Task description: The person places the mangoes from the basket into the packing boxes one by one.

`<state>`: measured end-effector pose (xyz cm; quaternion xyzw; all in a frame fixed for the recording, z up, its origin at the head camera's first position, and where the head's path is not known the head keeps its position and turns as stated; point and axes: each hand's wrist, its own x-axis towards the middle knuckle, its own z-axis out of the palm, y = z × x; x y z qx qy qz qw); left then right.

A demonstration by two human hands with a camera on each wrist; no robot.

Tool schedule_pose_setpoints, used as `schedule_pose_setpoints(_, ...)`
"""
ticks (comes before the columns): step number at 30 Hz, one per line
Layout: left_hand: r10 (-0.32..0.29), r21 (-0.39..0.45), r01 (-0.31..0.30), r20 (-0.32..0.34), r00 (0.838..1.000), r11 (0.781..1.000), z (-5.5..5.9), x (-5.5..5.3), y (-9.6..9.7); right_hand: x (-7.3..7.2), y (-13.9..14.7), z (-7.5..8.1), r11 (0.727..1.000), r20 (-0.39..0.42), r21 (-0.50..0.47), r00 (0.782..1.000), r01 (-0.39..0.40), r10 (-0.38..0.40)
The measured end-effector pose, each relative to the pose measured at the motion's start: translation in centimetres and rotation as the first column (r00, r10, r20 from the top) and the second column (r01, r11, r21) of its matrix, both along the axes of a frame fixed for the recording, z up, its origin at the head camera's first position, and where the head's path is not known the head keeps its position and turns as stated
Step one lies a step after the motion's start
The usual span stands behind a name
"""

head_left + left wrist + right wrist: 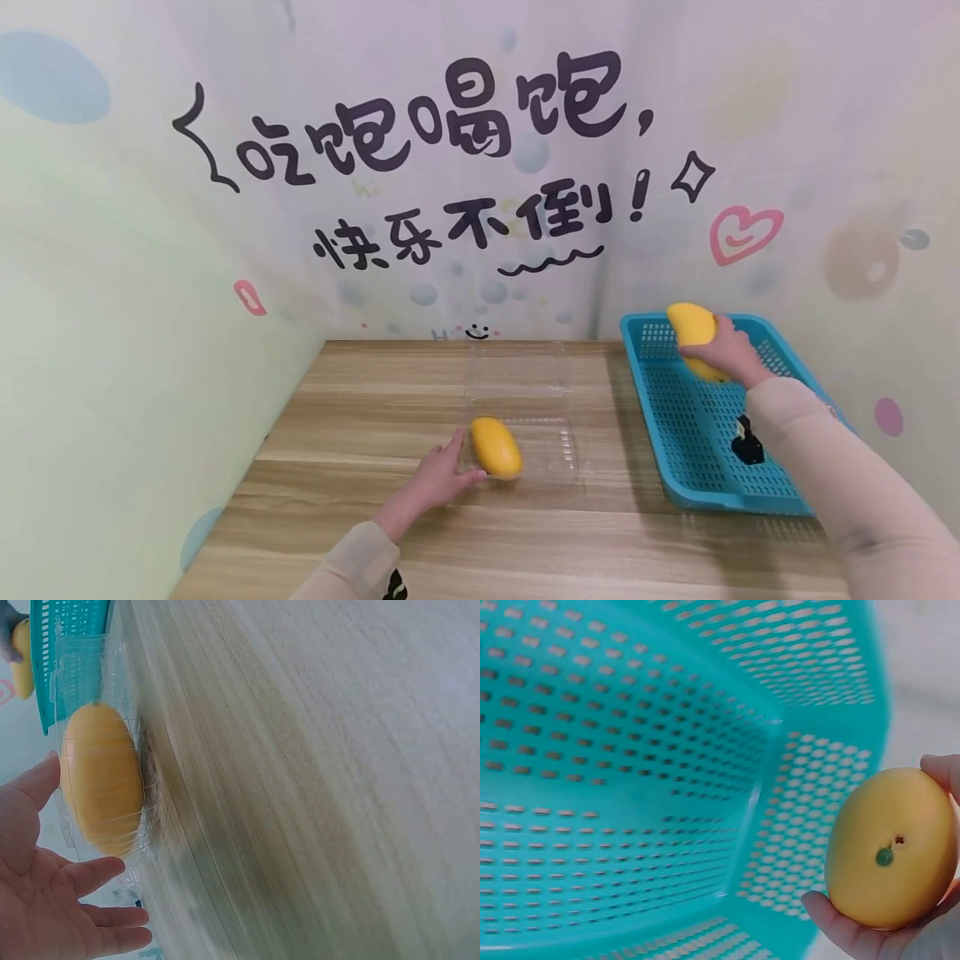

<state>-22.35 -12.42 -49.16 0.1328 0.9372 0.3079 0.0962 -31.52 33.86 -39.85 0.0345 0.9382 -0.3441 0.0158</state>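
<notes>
My right hand (729,348) grips a yellow mango (692,323) above the far part of a blue plastic basket (693,425). In the right wrist view this mango (889,877) shows a green dot and a small stem mark on its end. A second mango (497,448) lies in the left side of a clear plastic box (551,458) whose lid stands open at the back. Beside that box, on its left, is my left hand (437,477) with thumb and fingers spread. In the left wrist view its fingers (101,876) are extended near the box wall; contact is hard to tell.
The box and basket stand on a wood-grain table (360,417), the basket at the right. A pale printed wall covering (450,308) with dark lettering closes off the back and both sides. Inside the basket only its perforated floor and walls show.
</notes>
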Motion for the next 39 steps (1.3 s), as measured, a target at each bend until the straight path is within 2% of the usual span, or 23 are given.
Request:
schedule_pose_setpoints(7, 0.005, -0.004, -0.005, -0.007, 1.000, 1.000, -0.1, 0.1, -0.1, 0.1, -2.1, 3.1, 0.998, -0.076, -0.005, 0.996, -0.056, 0.055)
schedule_pose_setpoints(12, 0.012, 0.001, -0.012, 0.005, 1.000, 1.000, 0.0, 0.1, -0.1, 0.2, -3.7, 4.6, 0.997, -0.116, 0.014, 0.990, -0.080, 0.081)
schedule_pose_setpoints(22, -0.012, 0.012, 0.012, 0.002, 1.000, 1.000, -0.2, 0.1, -0.3, 0.9, -8.1, 7.4, 0.991, -0.174, 0.068, 0.976, -0.118, 0.128)
schedule_pose_setpoints(32, -0.009, 0.010, 0.009, -0.006, 1.000, 1.000, 0.0, 0.1, -0.3, 1.7, -12.8, 7.7, 0.981, -0.224, 0.041, 0.955, -0.192, 0.196)
schedule_pose_setpoints(39, 0.000, 0.004, 0.000, -0.010, 1.000, 1.000, -0.2, 0.0, -0.3, 1.9, -15.9, 5.8, 0.969, -0.248, -0.003, 0.939, -0.246, 0.237)
